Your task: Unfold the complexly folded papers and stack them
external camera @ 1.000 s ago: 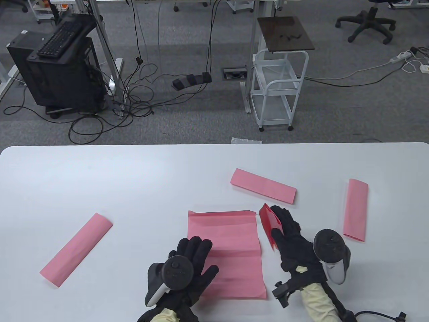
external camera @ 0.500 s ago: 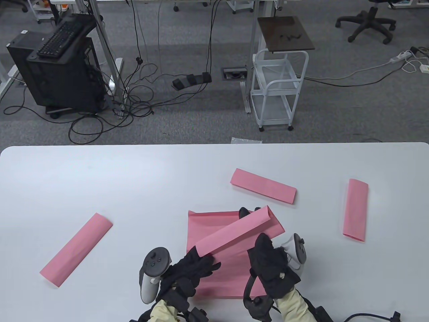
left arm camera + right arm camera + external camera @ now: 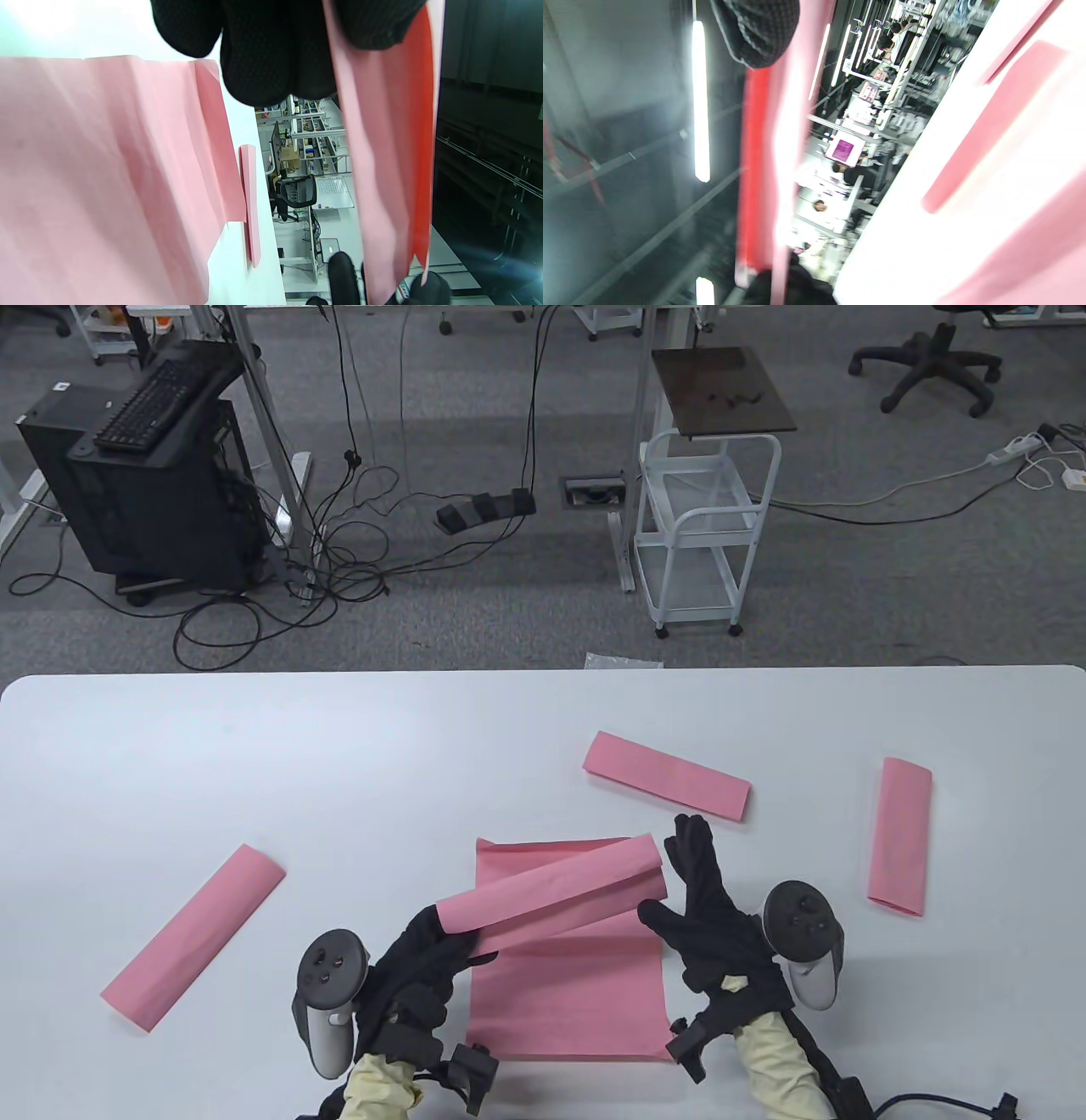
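Table view: left hand [image 3: 424,963] pinches lower-left end of folded pink strip [image 3: 551,892], lifted above the unfolded pink sheet [image 3: 568,993] lying flat on white table [image 3: 254,763]. Right hand [image 3: 708,912] at strip's right end, fingers spread, thumb under its edge, grip unclear. Three more folded papers on table: far left [image 3: 193,937], centre back [image 3: 667,775], right [image 3: 900,836]

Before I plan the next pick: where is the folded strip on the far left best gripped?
Take the left strip at its near lower end, coming from the table's front edge with the left hand. It lies flat and diagonal, that end closest; the layers probably lift there.
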Demonstrator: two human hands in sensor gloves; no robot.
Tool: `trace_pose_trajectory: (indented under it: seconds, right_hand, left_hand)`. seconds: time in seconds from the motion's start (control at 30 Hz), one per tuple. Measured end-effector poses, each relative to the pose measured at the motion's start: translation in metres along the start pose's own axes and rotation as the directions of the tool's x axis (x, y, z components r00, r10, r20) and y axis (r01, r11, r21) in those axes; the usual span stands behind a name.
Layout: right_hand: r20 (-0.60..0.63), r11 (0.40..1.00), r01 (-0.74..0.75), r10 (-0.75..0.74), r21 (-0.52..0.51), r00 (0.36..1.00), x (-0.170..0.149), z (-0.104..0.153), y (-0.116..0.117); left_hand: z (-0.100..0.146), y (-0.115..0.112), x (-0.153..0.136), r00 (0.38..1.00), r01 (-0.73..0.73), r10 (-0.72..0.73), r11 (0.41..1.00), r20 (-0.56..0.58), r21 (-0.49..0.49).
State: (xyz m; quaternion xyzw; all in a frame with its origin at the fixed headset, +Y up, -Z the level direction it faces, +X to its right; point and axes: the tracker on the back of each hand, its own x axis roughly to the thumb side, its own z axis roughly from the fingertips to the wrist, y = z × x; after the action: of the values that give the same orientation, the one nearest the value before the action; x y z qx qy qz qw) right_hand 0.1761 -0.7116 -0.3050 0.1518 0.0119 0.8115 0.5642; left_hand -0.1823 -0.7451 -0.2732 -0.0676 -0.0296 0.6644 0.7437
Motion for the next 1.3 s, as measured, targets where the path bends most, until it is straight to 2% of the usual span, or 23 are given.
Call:
trace_pose_trajectory:
  seconds: [0.17,0.27,0.43,0.53,0.6,0.67,0.73,0.87,0.93,1.03,1.1,1.17,1.23,1.3]
  right_hand:
    - [-0.012,0.986,0.165,-0.165,-0.022,0.986,-0.012,-0.003,-0.002]
    - [-0.022,0.973,0.23,-0.23,-0.033,0.973,-0.017,-0.004,-0.003]
    - [-0.032,0.947,0.294,-0.3,-0.129,0.953,-0.022,-0.004,-0.005]
    - [-0.044,0.947,0.278,-0.288,-0.158,0.957,-0.023,-0.003,-0.008]
    - [-0.048,0.96,0.217,-0.229,-0.177,0.972,-0.022,-0.002,-0.008]
    - [-0.033,0.968,0.175,-0.184,-0.179,0.982,-0.02,-0.002,-0.007]
    - [0.001,0.973,0.151,-0.153,-0.175,0.988,-0.018,-0.002,-0.005]
    - [0.034,0.974,0.13,-0.126,-0.184,0.991,-0.015,-0.003,0.0]
    - [0.046,0.977,0.174,-0.17,-0.124,0.984,-0.017,-0.004,0.001]
    - [0.044,0.975,0.205,-0.201,-0.09,0.979,-0.019,-0.004,0.004]
    - [0.037,0.976,0.203,-0.2,-0.081,0.979,-0.02,-0.005,0.005]
    - [0.027,0.972,0.223,-0.221,-0.071,0.975,-0.022,-0.006,0.006]
    - [0.013,0.971,0.23,-0.229,-0.062,0.973,-0.023,-0.007,0.007]
    - [-0.027,0.97,0.231,-0.234,-0.075,0.972,-0.024,-0.01,0.004]
  left_hand:
    - [-0.003,-0.002,-0.002,1.0,0.027,-0.028,0.996,-0.01,-0.079]
    - [-0.005,-0.006,-0.001,0.994,0.108,-0.108,0.985,0.005,-0.136]
    - [-0.006,-0.011,-0.002,0.986,0.163,-0.164,0.972,0.007,-0.167]
    - [-0.007,-0.011,0.002,0.94,0.34,-0.339,0.928,0.035,-0.155]
    - [-0.006,-0.011,0.005,0.907,0.418,-0.421,0.899,0.002,-0.13]
    - [-0.006,-0.008,0.004,0.888,0.452,-0.46,0.879,-0.02,-0.154]
    - [-0.006,-0.006,0.002,0.898,0.42,-0.436,0.891,-0.065,-0.173]
    - [-0.004,-0.006,-0.003,0.946,0.272,-0.29,0.953,-0.142,-0.134]
    - [-0.004,-0.009,-0.009,0.971,0.163,-0.192,0.967,-0.141,-0.194]
    - [-0.004,-0.013,-0.016,0.987,0.018,-0.053,0.974,-0.151,-0.224]
    - [-0.002,-0.014,-0.02,0.983,-0.087,0.052,0.977,-0.177,-0.193]
    - [0.0,-0.015,-0.022,0.966,-0.158,0.131,0.982,-0.223,-0.107]
    - [0.0,-0.015,-0.02,0.967,-0.131,0.106,0.987,-0.23,-0.097]
    - [0.001,-0.015,-0.016,0.979,-0.036,0.018,0.996,-0.203,-0.082]
